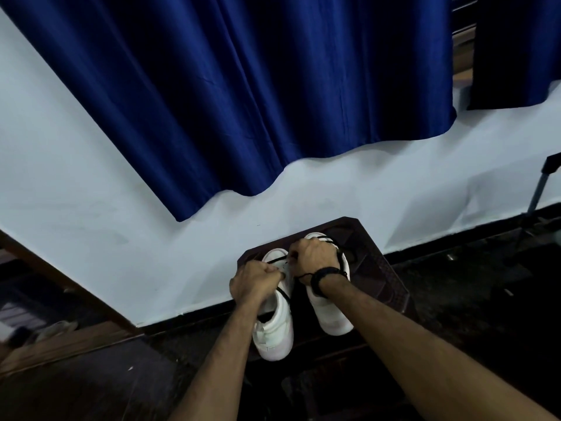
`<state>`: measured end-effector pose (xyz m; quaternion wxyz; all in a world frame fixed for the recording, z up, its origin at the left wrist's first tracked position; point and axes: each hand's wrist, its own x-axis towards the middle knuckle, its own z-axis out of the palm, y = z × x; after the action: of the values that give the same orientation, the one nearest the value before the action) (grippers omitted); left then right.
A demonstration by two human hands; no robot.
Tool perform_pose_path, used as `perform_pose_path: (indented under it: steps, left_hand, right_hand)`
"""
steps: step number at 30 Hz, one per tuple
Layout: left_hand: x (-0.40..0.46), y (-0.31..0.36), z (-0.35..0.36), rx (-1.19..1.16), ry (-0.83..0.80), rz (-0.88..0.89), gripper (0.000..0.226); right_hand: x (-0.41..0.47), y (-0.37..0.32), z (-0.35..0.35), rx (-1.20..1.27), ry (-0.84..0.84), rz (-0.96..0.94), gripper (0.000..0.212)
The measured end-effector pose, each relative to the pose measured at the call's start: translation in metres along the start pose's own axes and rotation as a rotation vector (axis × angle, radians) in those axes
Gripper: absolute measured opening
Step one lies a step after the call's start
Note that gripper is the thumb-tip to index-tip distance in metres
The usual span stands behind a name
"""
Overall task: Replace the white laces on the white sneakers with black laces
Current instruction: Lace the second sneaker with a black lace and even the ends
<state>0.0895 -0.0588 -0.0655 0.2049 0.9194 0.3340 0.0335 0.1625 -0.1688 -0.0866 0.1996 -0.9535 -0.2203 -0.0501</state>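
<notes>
Two white sneakers stand side by side on a dark brown stool point(385, 278), toes pointing away from me. The left sneaker point(274, 332) carries a black lace point(285, 294) running across its upper part. My left hand point(253, 282) is closed on that lace at the sneaker's left side. My right hand point(314, 258) is closed on the other part of the lace between the two shoes, partly covering the right sneaker point(329, 314), which shows black lacing near its toe. A dark band is on my right wrist.
A white wall point(121, 208) rises just behind the stool, with a blue curtain point(243, 101) hanging over it. A metal stand leg point(537, 192) is at the far right. A wooden frame point(60, 299) and a shoe on the floor are at the lower left.
</notes>
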Motion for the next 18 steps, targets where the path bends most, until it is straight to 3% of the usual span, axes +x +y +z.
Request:
perform_pose_path:
  steps: [10, 18]
  left_hand:
    - [-0.002, 0.003, 0.003, -0.068, 0.003, -0.025, 0.013]
    - [-0.010, 0.006, 0.011, -0.054, 0.159, 0.026, 0.021]
  right_hand:
    - [0.003, 0.000, 0.006, -0.020, -0.039, 0.003, 0.030]
    - [0.007, -0.001, 0.008, 0.002, -0.073, 0.015, 0.034]
